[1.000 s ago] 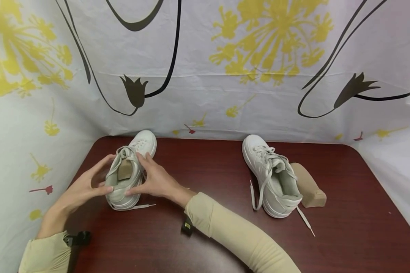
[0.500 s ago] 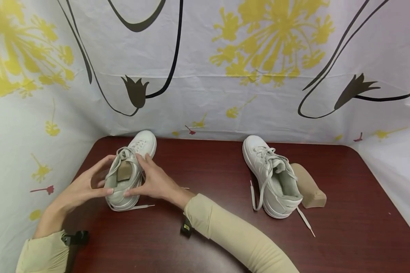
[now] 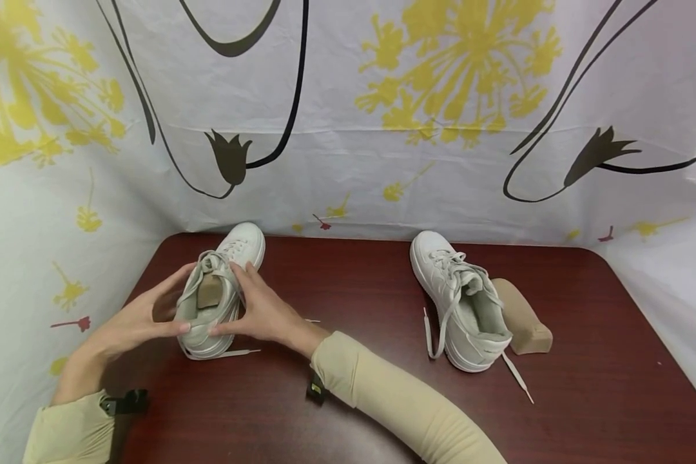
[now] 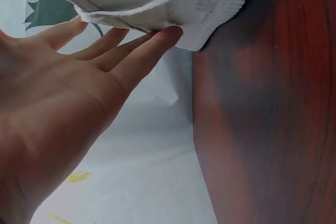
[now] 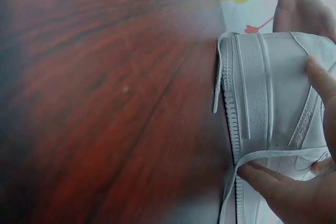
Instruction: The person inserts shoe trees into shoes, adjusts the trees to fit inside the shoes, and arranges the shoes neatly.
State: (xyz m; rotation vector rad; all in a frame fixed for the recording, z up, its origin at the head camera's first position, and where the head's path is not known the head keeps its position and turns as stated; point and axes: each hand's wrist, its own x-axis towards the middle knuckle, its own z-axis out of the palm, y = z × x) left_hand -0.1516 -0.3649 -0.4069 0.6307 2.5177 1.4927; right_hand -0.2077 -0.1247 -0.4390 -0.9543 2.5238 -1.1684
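Observation:
A white sneaker (image 3: 245,241) stands at the table's left side, toe toward the back curtain. Inside its opening a tan shoe insert (image 3: 210,291) shows, its front part hidden. My left hand (image 3: 133,322) holds the sneaker's left side, thumb on the heel collar. In the left wrist view its fingers (image 4: 142,56) lie against the white upper. From the other side my right hand (image 3: 267,312) grips the same sneaker, thumb at the heel. The right wrist view shows a loose lace (image 5: 278,153) crossing the sneaker's side beside those fingers.
A second white sneaker (image 3: 437,277) stands to the right with loose laces. Against its right side lies another tan shoe insert (image 3: 522,319). A printed white curtain (image 3: 336,96) rises behind and left of the dark red table (image 3: 348,277).
The heel end of the held sneaker has shifted very slightly left, both hands moving with it. The second sneaker and its insert have stayed in place.

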